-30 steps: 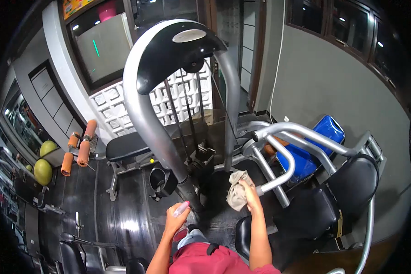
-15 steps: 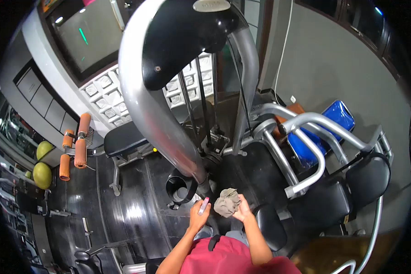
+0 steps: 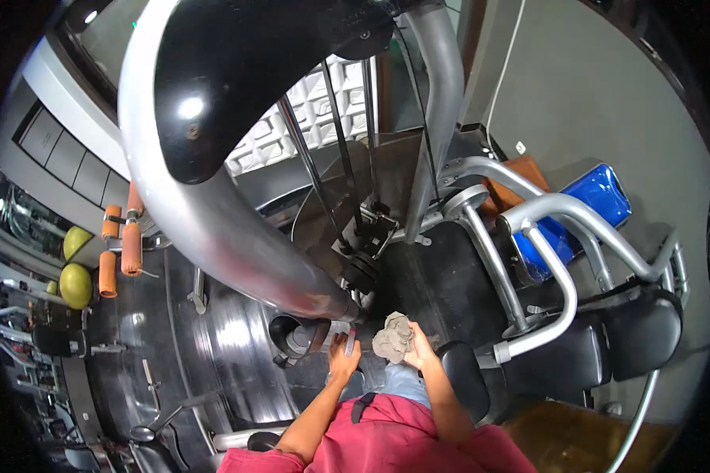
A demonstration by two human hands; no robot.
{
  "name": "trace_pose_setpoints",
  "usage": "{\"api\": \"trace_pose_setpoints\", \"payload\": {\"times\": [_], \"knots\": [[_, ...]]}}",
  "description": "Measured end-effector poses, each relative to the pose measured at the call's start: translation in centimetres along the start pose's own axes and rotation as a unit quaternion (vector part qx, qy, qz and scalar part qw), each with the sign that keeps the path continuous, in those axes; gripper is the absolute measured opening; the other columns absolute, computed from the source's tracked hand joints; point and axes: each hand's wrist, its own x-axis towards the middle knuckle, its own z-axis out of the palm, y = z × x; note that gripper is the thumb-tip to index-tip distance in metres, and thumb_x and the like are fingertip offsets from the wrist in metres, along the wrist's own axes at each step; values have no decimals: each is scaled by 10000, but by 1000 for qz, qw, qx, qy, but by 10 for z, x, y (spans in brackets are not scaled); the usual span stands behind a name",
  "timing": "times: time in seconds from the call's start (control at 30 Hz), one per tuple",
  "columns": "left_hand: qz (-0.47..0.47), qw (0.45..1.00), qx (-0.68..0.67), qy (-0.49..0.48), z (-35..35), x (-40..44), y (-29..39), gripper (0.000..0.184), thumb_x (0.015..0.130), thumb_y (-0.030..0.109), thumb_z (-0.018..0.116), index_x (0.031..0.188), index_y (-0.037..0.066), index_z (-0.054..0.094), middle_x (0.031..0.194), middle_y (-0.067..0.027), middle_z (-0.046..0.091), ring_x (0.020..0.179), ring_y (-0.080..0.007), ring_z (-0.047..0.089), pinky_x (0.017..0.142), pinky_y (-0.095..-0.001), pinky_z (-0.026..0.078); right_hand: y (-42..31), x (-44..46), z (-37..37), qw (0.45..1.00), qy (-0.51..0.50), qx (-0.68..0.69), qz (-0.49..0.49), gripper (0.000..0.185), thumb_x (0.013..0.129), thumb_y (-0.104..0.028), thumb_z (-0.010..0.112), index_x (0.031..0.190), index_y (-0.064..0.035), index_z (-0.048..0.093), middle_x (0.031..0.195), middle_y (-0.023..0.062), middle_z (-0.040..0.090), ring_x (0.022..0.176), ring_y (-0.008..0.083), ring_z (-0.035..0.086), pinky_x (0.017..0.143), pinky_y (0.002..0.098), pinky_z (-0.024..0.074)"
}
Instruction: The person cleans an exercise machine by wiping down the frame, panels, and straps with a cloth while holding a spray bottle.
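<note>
My left hand (image 3: 341,363) is closed round a small, slim bottle (image 3: 350,341), pinkish and see-through, whose upper end sticks out above the fingers. A crumpled grey-beige cloth (image 3: 393,339) is bunched in my right hand (image 3: 422,351), with the fingers wrapped on its right side. Both hands are in front of my body, apart from each other. Just beyond them stands the thick silver frame (image 3: 244,244) of a gym machine. A black cup-like holder (image 3: 292,335) sits to the left of my left hand.
A black padded seat (image 3: 461,378) is close to my right forearm. Curved silver bars (image 3: 560,205) and more black pads (image 3: 556,351) fill the right side. A blue pad (image 3: 592,201) leans near the wall. Orange foam rollers (image 3: 132,248) and a green ball (image 3: 76,285) are at left.
My view has shifted closer to the machine, and its frame looms larger at the left. Both hands have moved slightly forward, still holding the bottle and the cloth.
</note>
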Motion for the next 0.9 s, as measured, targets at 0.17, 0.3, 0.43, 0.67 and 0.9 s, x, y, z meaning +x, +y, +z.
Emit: {"api": "trace_pose_setpoints", "payload": {"times": [0.17,0.3,0.43,0.67,0.9], "knots": [[-93,993,-2,-70,0,6,12,320,818,284,630,883,-28,603,953,-258,631,937,-457,611,832,-521,515,-19,15,-6,997,-3,-69,46,489,968,-463,490,1257,-87,608,1189,114,679,1088,281,665,969,481,520],[-133,990,34,-45,3,8,26,348,811,323,636,906,-11,620,974,-263,642,922,-453,628,821,-524,522,-13,48,-45,991,61,-94,75,454,968,-449,513,1226,-92,623,1148,113,691,1011,273,692,898,476,556],[-170,982,41,-63,6,18,28,418,798,389,648,889,-19,661,1023,-260,672,989,-444,634,871,-489,520,-10,51,-70,992,83,-73,68,438,957,-448,537,1189,-91,638,1107,102,705,957,263,710,840,469,585],[-207,978,5,6,32,12,8,492,774,431,662,917,-39,699,981,-263,677,938,-448,648,860,-475,515,-12,51,-96,987,128,-62,77,463,973,-438,476,1209,-73,635,1115,135,705,989,307,700,899,481,563],[-264,964,13,27,22,14,39,436,773,381,666,809,-53,664,918,-258,663,869,-436,650,790,-487,505,-7,63,-114,991,105,-50,73,473,974,-456,472,1201,-74,636,1110,142,705,983,307,703,880,493,569]]}}
